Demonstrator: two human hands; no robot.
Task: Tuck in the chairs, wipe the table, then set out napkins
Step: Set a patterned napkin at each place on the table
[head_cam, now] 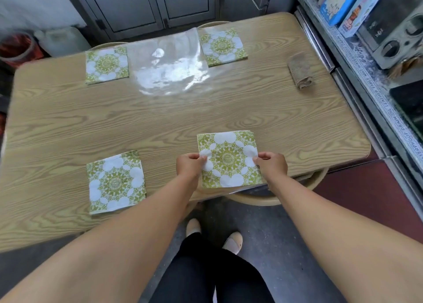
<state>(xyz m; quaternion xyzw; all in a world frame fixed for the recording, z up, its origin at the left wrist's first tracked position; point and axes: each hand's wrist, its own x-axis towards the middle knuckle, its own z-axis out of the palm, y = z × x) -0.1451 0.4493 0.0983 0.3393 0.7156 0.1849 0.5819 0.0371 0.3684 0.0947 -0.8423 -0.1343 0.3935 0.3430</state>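
A green-and-white patterned napkin (229, 158) lies near the front right edge of the wooden table (160, 119). My left hand (190, 164) pinches its left edge and my right hand (272, 164) pinches its right edge. Three more napkins lie flat: front left (115, 182), back left (107, 64) and back right (223, 47). A folded brown cloth (301, 71) rests at the table's right side. A round chair seat (274, 195) sits tucked under the front right edge; two chair tops (214, 23) show beyond the far edge.
An empty clear plastic bag (167, 64) lies between the two back napkins. A metal counter (370, 73) with boxes (352, 7) and an appliance (398, 30) runs along the right. Grey cabinets (146, 4) stand behind, with a jerrycan (61, 40) at back left.
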